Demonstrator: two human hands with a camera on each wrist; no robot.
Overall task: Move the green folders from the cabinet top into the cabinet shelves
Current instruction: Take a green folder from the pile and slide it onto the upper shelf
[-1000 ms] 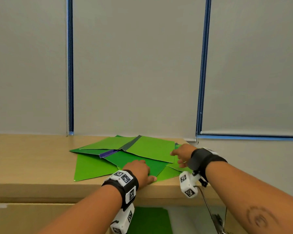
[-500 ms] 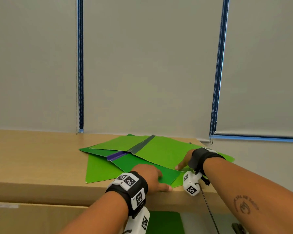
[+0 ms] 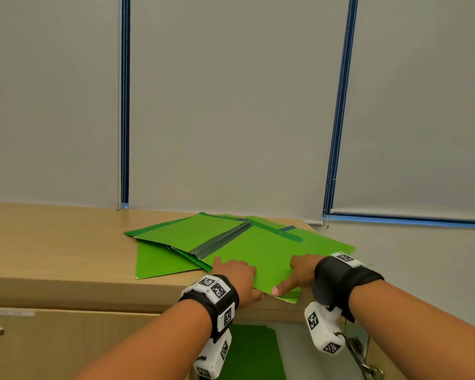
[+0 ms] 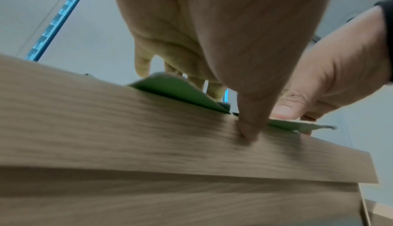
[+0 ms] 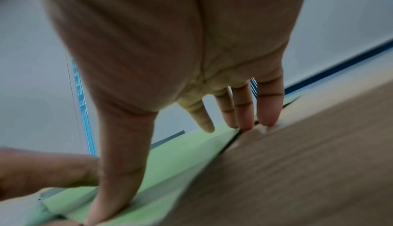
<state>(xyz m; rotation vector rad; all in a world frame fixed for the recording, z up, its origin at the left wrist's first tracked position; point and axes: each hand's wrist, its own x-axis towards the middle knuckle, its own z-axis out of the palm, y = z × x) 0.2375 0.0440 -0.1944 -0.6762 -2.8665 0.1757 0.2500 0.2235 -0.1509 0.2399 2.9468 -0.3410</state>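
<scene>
While pressed flat, top green folder (image 3: 261, 250) is held under both hands.
Thin, bendy, slick card: best pinched at edge overhanging cabinet top (image 3: 52, 256); L hand (image 3: 236, 278) & R hand (image 3: 299, 275) fingers straight, nothing gripped.

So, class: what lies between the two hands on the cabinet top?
Only green folder: the head view shows the left hand and right hand resting on it.

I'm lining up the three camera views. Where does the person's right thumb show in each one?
Head: the right thumb lies lower centre-right, pointing left on the top green folder near the cabinet top's front edge.
Left wrist: centre-right, pressing on the folder's edge.
Right wrist: lower left of centre, flat on the folder.
Shared landmark: the front edge of the wooden cabinet top.
</scene>
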